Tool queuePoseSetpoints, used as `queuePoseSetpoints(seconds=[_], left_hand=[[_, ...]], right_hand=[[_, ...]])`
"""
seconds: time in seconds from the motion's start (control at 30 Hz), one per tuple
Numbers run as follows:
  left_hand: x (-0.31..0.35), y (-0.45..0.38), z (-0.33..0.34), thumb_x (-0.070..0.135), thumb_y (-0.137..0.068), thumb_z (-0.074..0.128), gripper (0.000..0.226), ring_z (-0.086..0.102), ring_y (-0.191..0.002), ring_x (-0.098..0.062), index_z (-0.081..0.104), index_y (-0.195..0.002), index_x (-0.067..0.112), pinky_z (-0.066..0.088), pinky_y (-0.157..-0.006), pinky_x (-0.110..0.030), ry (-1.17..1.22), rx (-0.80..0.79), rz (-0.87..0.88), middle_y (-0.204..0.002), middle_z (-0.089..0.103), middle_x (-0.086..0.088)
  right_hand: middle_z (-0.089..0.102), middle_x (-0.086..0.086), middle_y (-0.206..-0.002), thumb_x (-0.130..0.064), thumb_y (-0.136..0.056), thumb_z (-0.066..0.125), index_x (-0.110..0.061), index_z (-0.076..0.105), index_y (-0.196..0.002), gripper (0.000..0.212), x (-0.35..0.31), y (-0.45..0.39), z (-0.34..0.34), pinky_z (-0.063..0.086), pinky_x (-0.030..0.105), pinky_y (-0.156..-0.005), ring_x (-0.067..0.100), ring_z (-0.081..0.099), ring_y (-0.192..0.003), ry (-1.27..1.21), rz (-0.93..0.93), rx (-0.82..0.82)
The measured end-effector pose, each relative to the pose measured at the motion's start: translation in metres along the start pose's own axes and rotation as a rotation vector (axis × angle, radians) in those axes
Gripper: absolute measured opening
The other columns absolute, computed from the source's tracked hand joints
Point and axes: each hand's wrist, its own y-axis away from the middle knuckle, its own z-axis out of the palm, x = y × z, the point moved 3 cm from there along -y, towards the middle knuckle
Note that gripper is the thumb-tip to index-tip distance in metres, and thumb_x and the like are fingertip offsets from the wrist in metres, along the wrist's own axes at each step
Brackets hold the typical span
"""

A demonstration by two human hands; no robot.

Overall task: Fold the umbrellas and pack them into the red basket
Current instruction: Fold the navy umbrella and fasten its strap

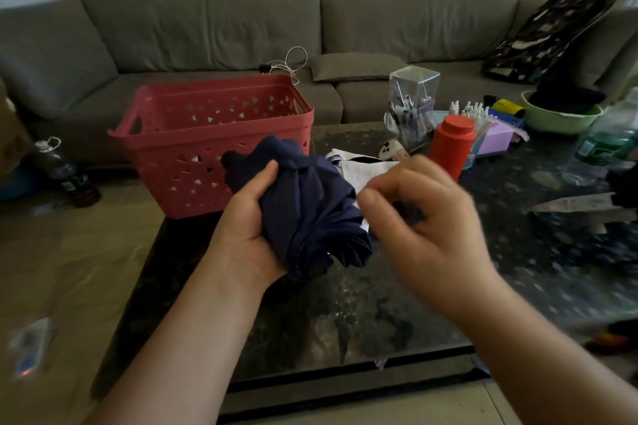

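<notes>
A collapsed navy blue umbrella (310, 203) with bunched fabric is held above the dark table (345, 314). My left hand (248, 217) grips it around the middle from the left. My right hand (424, 221), blurred, has its fingers curled at the umbrella's right side, and something dark shows under them; whether it pinches the fabric or a strap I cannot tell. The red basket (214, 145) stands at the table's far left corner, just behind the umbrella, and no umbrella shows over its rim. A white umbrella (362, 166) lies on the table behind my hands.
A red bottle (452, 145), a clear pen holder (412, 103), a purple box (497, 140), a green bowl (559, 117) and a green plastic bottle (611, 134) crowd the table's far right. A grey sofa (241, 31) runs behind. A dark bottle (65, 172) stands on the floor at left.
</notes>
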Motion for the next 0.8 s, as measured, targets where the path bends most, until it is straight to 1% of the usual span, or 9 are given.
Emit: queuePoseSetpoints(seconds=[0.1,0.2,0.27,0.33,0.4,0.5,0.63,0.73,0.8], left_hand=[[0.000,0.003,0.005,0.045,-0.097,0.063,0.044,0.078,-0.098,-0.035,0.080,-0.113,0.008,0.057,-0.095,-0.049,-0.091,0.073,0.129,-0.116,0.078,-0.020],[0.003,0.005,0.002,0.032,-0.082,0.084,0.055,0.078,-0.103,-0.037,0.068,-0.133,0.015,0.061,-0.092,-0.057,-0.141,0.199,0.330,-0.120,0.077,-0.014],[0.002,0.006,0.000,0.018,-0.084,0.086,0.060,0.079,-0.101,-0.032,0.062,-0.138,0.020,0.064,-0.085,-0.056,-0.148,0.273,0.452,-0.119,0.078,-0.009],[-0.001,0.009,0.002,0.012,-0.085,0.084,0.061,0.078,-0.102,-0.033,0.059,-0.141,0.017,0.064,-0.083,-0.055,-0.157,0.251,0.519,-0.121,0.077,-0.011],[-0.005,0.010,0.006,0.012,-0.085,0.083,0.063,0.078,-0.104,-0.033,0.057,-0.142,0.012,0.065,-0.081,-0.053,-0.161,0.223,0.546,-0.124,0.076,-0.013],[-0.003,0.010,0.007,0.013,-0.088,0.080,0.057,0.078,-0.105,-0.032,0.059,-0.140,0.010,0.065,-0.084,-0.052,-0.138,0.210,0.555,-0.123,0.076,-0.013],[-0.002,0.006,0.002,0.028,-0.086,0.083,0.066,0.072,-0.115,-0.042,0.058,-0.145,0.015,0.057,-0.095,-0.065,-0.076,0.096,0.394,-0.133,0.071,-0.018],[-0.008,0.008,0.002,0.035,-0.095,0.070,0.051,0.072,-0.114,-0.043,0.063,-0.139,0.011,0.056,-0.099,-0.061,-0.073,0.075,0.212,-0.127,0.073,-0.022],[-0.009,0.008,0.000,0.035,-0.095,0.069,0.050,0.074,-0.111,-0.042,0.063,-0.139,0.012,0.056,-0.097,-0.058,-0.081,0.071,0.170,-0.124,0.074,-0.022]], right_hand=[[0.063,-0.004,-0.078,-0.057,-0.085,0.068,-0.029,0.074,-0.090,0.029,0.001,0.006,0.021,0.045,0.024,-0.070,0.005,0.058,-0.075,-0.350,0.286,-0.170],[0.058,-0.003,-0.074,-0.043,-0.085,0.081,-0.024,0.070,-0.089,0.022,0.005,0.003,0.029,0.046,0.028,-0.064,0.011,0.052,-0.068,-0.507,0.445,-0.126],[0.061,-0.005,-0.076,-0.036,-0.086,0.085,-0.026,0.066,-0.095,0.023,0.007,0.003,0.033,0.047,0.027,-0.062,0.010,0.056,-0.067,-0.540,0.520,-0.126],[0.071,0.000,-0.090,-0.041,-0.080,0.088,-0.030,0.063,-0.104,0.037,0.009,0.006,0.040,0.057,0.034,-0.065,0.016,0.070,-0.076,-0.556,0.617,-0.192],[0.078,0.010,-0.101,-0.031,-0.080,0.091,-0.026,0.063,-0.109,0.040,0.008,0.010,0.046,0.065,0.048,-0.076,0.030,0.078,-0.089,-0.594,0.662,-0.233],[0.080,0.015,-0.097,-0.013,-0.080,0.088,-0.012,0.068,-0.103,0.030,0.004,0.009,0.048,0.064,0.044,-0.077,0.031,0.078,-0.086,-0.711,0.707,-0.176],[0.076,0.016,-0.082,-0.021,-0.066,0.084,-0.012,0.072,-0.078,0.020,0.007,0.008,0.049,0.057,0.040,-0.075,0.027,0.070,-0.076,-0.876,0.819,-0.179],[0.076,0.017,-0.080,-0.010,-0.075,0.088,-0.015,0.074,-0.073,0.015,0.012,0.008,0.046,0.057,0.041,-0.075,0.028,0.070,-0.076,-0.763,0.782,-0.165],[0.076,0.006,-0.073,-0.011,-0.081,0.088,-0.017,0.073,-0.075,0.018,0.018,0.008,0.040,0.056,0.032,-0.065,0.016,0.068,-0.067,-0.493,0.682,-0.138]])
